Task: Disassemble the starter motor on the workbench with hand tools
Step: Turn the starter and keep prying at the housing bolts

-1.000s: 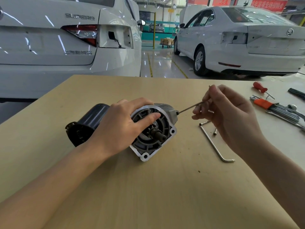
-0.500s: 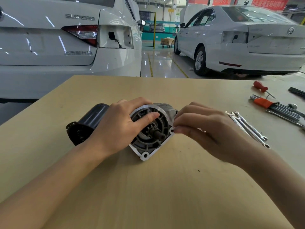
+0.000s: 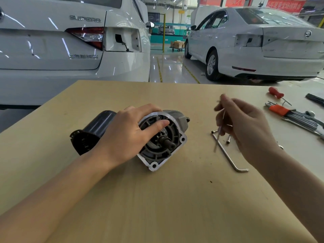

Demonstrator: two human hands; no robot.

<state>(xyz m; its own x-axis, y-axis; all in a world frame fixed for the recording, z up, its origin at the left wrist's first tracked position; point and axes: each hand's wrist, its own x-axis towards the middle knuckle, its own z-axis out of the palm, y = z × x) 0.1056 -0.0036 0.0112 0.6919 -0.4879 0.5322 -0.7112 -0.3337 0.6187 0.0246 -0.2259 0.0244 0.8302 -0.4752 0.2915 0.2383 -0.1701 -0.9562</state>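
Left hand (image 3: 126,135) grips the starter motor (image 3: 157,137) at workbench (image 3: 175,207) centre, steadying it. Right hand (image 3: 245,127), at 3 o'clock, pinches a long, blurred bolt (image 3: 220,128), apparently withdrawn for set-down.

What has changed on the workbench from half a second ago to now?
The right hand left the starter motor, moving right with a thin blurred rod pinched in its fingers. The left hand keeps gripping the motor, which has not moved.
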